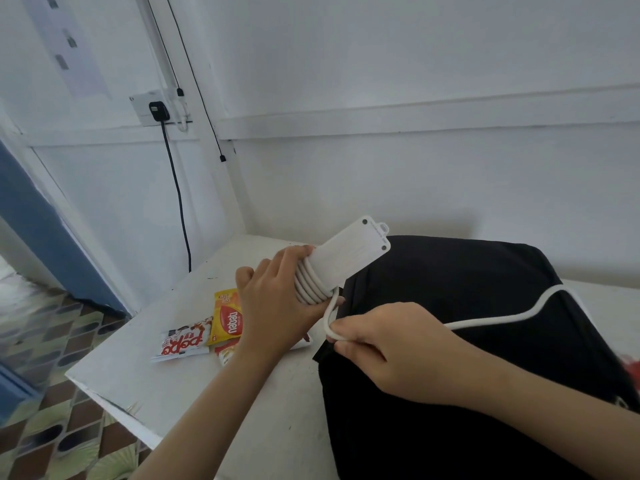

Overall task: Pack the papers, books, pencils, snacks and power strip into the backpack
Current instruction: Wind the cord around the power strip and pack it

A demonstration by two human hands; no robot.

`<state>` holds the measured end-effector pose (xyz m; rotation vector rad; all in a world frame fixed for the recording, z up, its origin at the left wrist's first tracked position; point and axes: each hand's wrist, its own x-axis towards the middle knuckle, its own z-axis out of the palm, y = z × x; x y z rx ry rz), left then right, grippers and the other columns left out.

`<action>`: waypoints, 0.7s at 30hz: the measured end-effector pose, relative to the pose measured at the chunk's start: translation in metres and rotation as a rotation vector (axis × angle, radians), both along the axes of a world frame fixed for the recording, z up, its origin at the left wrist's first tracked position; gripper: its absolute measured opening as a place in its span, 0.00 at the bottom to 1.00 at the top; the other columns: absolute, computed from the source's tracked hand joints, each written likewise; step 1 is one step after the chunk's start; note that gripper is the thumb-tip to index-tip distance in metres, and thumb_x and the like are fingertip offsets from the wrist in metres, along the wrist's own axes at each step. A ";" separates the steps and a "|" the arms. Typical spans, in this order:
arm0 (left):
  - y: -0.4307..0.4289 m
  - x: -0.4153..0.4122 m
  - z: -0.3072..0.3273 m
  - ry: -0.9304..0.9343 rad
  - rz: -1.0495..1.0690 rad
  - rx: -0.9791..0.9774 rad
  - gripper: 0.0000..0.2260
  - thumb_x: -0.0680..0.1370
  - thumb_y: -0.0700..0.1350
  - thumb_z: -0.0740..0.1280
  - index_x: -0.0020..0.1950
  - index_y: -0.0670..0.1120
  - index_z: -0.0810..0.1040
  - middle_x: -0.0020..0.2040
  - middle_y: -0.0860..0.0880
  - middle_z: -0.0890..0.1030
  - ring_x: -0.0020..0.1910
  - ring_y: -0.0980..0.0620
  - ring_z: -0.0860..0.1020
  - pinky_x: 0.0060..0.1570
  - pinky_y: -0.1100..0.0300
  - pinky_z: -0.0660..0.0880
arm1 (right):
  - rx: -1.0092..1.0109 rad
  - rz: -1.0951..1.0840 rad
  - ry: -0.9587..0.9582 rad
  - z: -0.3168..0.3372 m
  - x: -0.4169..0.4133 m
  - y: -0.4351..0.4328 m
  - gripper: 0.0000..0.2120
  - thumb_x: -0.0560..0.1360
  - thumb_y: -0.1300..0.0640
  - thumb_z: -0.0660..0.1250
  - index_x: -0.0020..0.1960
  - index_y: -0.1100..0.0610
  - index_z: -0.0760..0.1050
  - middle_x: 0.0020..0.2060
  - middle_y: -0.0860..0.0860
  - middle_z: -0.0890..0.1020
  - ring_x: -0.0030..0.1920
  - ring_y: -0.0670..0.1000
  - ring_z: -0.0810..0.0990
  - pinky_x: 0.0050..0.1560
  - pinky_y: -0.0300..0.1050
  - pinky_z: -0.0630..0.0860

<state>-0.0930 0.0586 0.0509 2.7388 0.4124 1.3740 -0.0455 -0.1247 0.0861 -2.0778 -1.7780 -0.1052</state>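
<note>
My left hand (273, 306) grips a white power strip (349, 252), held up with its back side toward me and several turns of its white cord wound round its lower end. My right hand (388, 351) pinches the loose cord (502, 318), which trails off to the right across the black backpack (467, 375). The backpack lies on the white table (145, 368) under both hands. Snack packets lie left of my left hand: a yellow Nabati wafer pack (228, 318), a white and red packet (185, 342) and a red one (227, 353) partly hidden by my wrist.
The table's left edge and corner drop off to a patterned tiled floor (52, 341). A wall socket (159, 109) with a black plug and hanging cable is on the wall behind the table. A red object (630, 362) peeks out past the backpack at the right edge.
</note>
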 end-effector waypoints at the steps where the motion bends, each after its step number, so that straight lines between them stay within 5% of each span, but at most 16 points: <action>1: 0.000 -0.001 0.000 0.020 -0.021 -0.005 0.30 0.62 0.69 0.68 0.55 0.51 0.73 0.47 0.53 0.81 0.41 0.53 0.78 0.44 0.59 0.56 | -0.015 0.011 -0.008 0.002 -0.001 -0.001 0.13 0.80 0.48 0.54 0.45 0.54 0.73 0.33 0.48 0.76 0.34 0.49 0.72 0.38 0.43 0.69; 6: -0.003 -0.008 -0.004 0.121 -0.143 0.019 0.27 0.63 0.66 0.64 0.54 0.50 0.74 0.51 0.54 0.81 0.42 0.53 0.79 0.41 0.59 0.53 | -0.085 0.011 -0.165 0.013 -0.001 -0.003 0.14 0.80 0.47 0.50 0.45 0.49 0.72 0.32 0.45 0.76 0.31 0.46 0.73 0.31 0.39 0.67; 9: -0.003 -0.010 -0.007 0.140 -0.243 0.077 0.27 0.63 0.65 0.66 0.53 0.49 0.75 0.51 0.53 0.81 0.41 0.53 0.78 0.42 0.57 0.57 | 0.037 -0.072 -0.314 0.026 0.008 -0.001 0.12 0.76 0.46 0.54 0.40 0.48 0.72 0.31 0.43 0.78 0.29 0.45 0.75 0.29 0.36 0.59; 15: -0.013 -0.010 -0.007 0.010 -0.390 0.148 0.34 0.61 0.64 0.71 0.60 0.46 0.69 0.51 0.52 0.82 0.44 0.56 0.78 0.44 0.56 0.65 | 0.112 -0.094 0.165 0.059 0.052 0.008 0.12 0.67 0.48 0.74 0.39 0.50 0.71 0.32 0.46 0.77 0.33 0.44 0.72 0.34 0.37 0.68; 18: -0.015 -0.010 -0.002 -0.079 -0.454 0.226 0.33 0.63 0.62 0.72 0.61 0.47 0.69 0.52 0.50 0.81 0.46 0.53 0.79 0.44 0.54 0.66 | 0.063 -0.051 0.421 0.063 0.075 0.009 0.09 0.66 0.56 0.76 0.38 0.55 0.76 0.31 0.48 0.78 0.30 0.40 0.71 0.32 0.32 0.68; 21: -0.017 -0.010 0.003 -0.089 -0.486 0.297 0.30 0.65 0.62 0.71 0.61 0.49 0.71 0.52 0.48 0.81 0.46 0.51 0.79 0.44 0.54 0.66 | 0.139 -0.071 0.466 0.058 0.088 0.008 0.12 0.63 0.54 0.78 0.35 0.58 0.76 0.26 0.44 0.75 0.28 0.40 0.70 0.31 0.32 0.66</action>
